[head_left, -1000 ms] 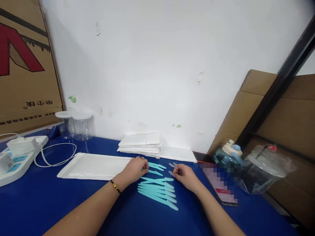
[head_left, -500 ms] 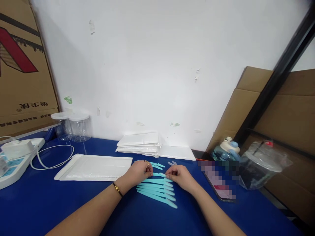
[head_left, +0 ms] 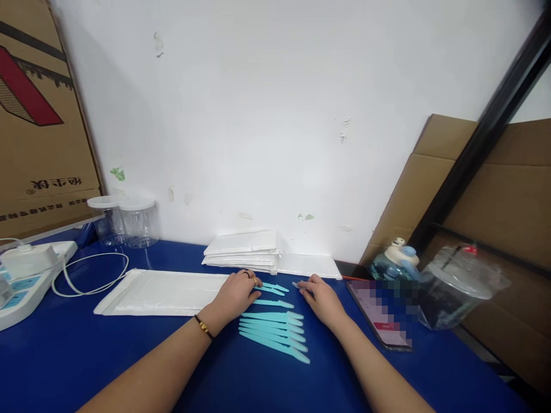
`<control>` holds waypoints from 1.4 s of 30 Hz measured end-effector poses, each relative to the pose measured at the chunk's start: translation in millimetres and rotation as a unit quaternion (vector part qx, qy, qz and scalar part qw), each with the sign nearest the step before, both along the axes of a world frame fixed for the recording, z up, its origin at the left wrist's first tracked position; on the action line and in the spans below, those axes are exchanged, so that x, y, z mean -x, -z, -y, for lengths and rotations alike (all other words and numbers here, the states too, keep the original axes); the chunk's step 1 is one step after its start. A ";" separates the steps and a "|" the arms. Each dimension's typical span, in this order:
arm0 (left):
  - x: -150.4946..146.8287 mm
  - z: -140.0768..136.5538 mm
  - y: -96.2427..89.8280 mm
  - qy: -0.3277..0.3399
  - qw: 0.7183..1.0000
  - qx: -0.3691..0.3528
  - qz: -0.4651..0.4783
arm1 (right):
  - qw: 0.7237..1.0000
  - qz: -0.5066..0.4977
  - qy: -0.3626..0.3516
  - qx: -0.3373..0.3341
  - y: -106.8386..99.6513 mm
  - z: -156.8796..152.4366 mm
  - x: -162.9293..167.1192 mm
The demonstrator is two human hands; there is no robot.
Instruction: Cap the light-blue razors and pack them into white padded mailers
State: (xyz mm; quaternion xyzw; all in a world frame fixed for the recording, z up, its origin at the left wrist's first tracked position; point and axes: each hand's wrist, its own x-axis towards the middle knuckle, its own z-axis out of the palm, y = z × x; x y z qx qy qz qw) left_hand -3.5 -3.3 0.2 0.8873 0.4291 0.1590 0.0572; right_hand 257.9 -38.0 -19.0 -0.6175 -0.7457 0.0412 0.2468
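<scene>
Here, turquoise sticks lie on the desk between the left hand and right hand, either grip's closure impossible to tell, while white-lidded see-through jars stand leftward and a plastic bag holds a lidded tub.

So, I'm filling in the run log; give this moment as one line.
left hand: at upper turquoise sticks | right hand: at small clear piece | lower turquoise sticks: side by side on blue table
</scene>
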 end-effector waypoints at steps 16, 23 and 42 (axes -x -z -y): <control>-11.1 1.8 6.7 0.004 0.997 0.063 0.039 | 0.980 -0.155 -0.098 0.070 1.3 11.1 16.5; -17.9 1.5 12.4 0.017 0.994 0.093 0.063 | 0.984 -0.130 -0.112 0.052 -3.7 13.4 21.6; -6.6 0.8 11.5 0.034 0.999 0.011 0.023 | 1.000 -0.020 -0.011 0.010 0.4 -2.9 -11.2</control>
